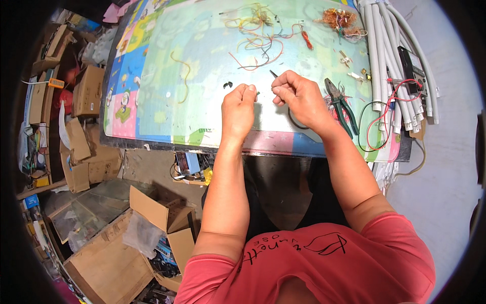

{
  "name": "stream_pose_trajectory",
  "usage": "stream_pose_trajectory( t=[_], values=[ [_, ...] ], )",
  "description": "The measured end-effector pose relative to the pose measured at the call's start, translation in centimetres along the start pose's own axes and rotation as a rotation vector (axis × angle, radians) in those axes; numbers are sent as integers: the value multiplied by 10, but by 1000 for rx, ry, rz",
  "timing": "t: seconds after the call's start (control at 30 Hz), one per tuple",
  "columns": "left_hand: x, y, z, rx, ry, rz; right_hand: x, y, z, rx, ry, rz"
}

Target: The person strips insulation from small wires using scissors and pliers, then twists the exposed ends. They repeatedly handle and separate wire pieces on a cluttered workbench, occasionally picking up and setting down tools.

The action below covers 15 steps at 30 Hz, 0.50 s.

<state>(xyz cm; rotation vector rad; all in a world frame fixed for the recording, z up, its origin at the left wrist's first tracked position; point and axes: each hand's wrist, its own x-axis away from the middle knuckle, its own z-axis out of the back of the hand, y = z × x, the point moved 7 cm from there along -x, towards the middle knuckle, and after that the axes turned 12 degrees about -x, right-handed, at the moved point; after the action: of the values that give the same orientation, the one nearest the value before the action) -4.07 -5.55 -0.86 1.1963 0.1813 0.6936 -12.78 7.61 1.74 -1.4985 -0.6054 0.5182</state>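
Note:
My left hand [239, 110] is closed over the table mat, thumb and fingers pinched on a small dark green piece [257, 93] that shows at its right side. Just to the right, my right hand [298, 95] holds a slim dark pointed tool [273, 73], its tip pointing up and left; the rest of it is hidden by the fingers. Small black pieces [228, 85] lie to the upper left of my left hand. Pliers with dark green handles [341, 108] rest beside my right wrist, over short red wire scraps [331, 107]. A dark curved loop [295, 121] shows under my right wrist.
Loose coloured wires [262, 41] spread across the far table, with a copper wire tangle [338, 18] at upper right. A yellow wire [187, 78] lies left. White corrugated tubes [379, 57] and a multimeter [415, 72] with red and black leads line the right edge. Cardboard boxes [89, 91] stand left.

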Motion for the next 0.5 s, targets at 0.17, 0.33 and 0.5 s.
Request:
stream_pose_trajectory(
  t=[0.17,0.33,0.5],
  values=[
    [-4,-5,-4,97,-48,20,-4,-2,18,74,-6,21],
    [-1,-11,-8,233,-111,189,-4,-4,20,113,-25,-4],
    [0,-13,-10,279,-133,229,-3,-12,23,191,17,34]
  ],
)
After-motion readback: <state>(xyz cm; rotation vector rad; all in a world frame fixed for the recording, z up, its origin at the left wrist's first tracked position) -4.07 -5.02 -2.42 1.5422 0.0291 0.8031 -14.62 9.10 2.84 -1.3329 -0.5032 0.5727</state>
